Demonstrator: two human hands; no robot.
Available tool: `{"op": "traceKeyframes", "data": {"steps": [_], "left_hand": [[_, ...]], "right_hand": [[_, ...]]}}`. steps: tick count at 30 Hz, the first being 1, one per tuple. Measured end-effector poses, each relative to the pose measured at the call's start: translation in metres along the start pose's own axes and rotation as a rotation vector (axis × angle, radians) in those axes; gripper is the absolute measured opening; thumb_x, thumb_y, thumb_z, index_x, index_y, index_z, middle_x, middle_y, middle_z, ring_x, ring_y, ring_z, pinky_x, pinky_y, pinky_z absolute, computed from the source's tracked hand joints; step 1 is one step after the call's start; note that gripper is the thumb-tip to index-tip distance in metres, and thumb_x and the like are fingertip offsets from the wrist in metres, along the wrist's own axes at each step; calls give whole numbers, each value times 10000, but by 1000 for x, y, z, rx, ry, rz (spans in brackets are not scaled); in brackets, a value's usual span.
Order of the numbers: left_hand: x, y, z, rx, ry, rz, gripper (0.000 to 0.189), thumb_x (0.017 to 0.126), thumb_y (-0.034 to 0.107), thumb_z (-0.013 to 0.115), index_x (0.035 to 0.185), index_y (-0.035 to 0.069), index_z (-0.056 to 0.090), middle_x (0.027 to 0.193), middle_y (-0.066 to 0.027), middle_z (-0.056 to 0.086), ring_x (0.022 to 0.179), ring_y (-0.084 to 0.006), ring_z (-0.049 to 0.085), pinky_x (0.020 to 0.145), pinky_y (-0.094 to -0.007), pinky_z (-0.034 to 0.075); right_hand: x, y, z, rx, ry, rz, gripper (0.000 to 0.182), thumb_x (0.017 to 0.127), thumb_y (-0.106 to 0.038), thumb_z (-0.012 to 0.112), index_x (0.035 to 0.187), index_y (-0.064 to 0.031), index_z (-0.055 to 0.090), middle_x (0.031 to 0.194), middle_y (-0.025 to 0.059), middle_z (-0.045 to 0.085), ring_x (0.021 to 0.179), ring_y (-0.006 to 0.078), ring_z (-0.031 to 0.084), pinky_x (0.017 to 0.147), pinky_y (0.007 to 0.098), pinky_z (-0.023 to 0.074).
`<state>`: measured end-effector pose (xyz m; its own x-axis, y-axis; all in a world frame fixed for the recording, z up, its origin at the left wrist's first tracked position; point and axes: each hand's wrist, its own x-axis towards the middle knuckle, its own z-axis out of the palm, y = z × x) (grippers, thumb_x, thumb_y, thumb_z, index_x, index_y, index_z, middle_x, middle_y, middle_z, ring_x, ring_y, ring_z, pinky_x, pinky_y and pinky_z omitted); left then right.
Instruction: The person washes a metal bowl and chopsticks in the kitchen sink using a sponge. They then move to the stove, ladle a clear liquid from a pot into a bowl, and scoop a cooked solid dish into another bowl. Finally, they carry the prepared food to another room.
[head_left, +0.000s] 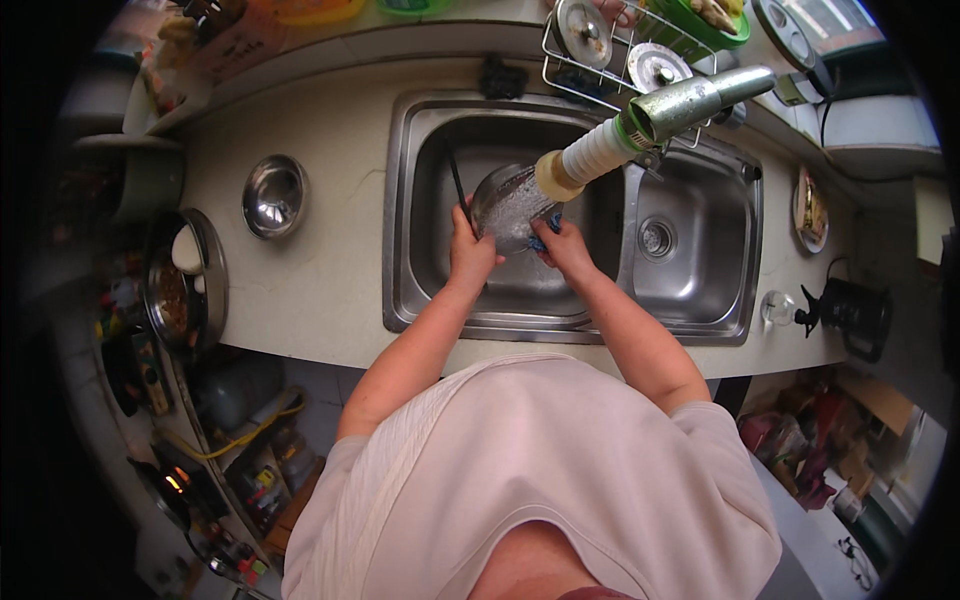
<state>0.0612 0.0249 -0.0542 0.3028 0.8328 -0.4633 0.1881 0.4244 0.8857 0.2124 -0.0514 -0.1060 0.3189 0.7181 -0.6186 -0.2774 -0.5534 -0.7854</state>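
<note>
Over the left basin of the steel sink (420, 300), my left hand (471, 255) grips a round, shiny vessel (491, 202), perhaps a pan or large ladle. A thin black handle (455, 176) rises beside that hand and seems to belong to it. Water runs onto the vessel from a white ribbed hose (596, 157) fixed to the metal faucet (682, 105). My right hand (564, 251) holds a blue scrubbing cloth (553, 223) against the vessel's right side. The hose end hides part of the vessel's far rim.
A metal bowl (275, 196) sits on the counter left of the sink, near a pan with food (184, 285). Behind the faucet, a wire rack (622, 75) carries pot lids. At right are a smaller basin (694, 277), a glass jar (778, 307) and a dark jug-like appliance (855, 315).
</note>
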Motion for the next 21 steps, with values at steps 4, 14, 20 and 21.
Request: {"op": "traceKeyframes", "data": {"steps": [4,14,20,21], "left_hand": [[1,-8,2,-34,-19,62,536,827,-35,491,1304,149,331,1155,-112,560,927,-230,618,518,-300,557],[8,36,-6,1034,-229,218,501,732,10,548,1206,5,387,1125,-263,560,911,-454,593,770,-502,478],[7,21,-4,751,-65,287,521,745,34,564,1237,87,403,1040,-240,615,830,-451,616,727,-472,510],[12,1,-4,646,-8,315,525,757,33,565,1248,102,391,1024,-232,623,813,-441,626,689,-462,524]], "right_hand": [[-15,-5,13,341,-239,286,242,892,-258,631,828,-54,519,584,32,512,394,62,384,360,197,261],[-2,-63,-18,-1456,147,-879,152,704,-145,639,848,-112,601,794,89,654,720,307,644,619,408,518],[-5,-63,-20,-998,371,-590,196,793,-240,663,789,-50,612,758,135,658,684,318,646,576,413,490],[2,-47,-18,-784,474,-482,243,810,-269,671,776,-35,614,743,148,656,661,309,646,567,409,482]]}}
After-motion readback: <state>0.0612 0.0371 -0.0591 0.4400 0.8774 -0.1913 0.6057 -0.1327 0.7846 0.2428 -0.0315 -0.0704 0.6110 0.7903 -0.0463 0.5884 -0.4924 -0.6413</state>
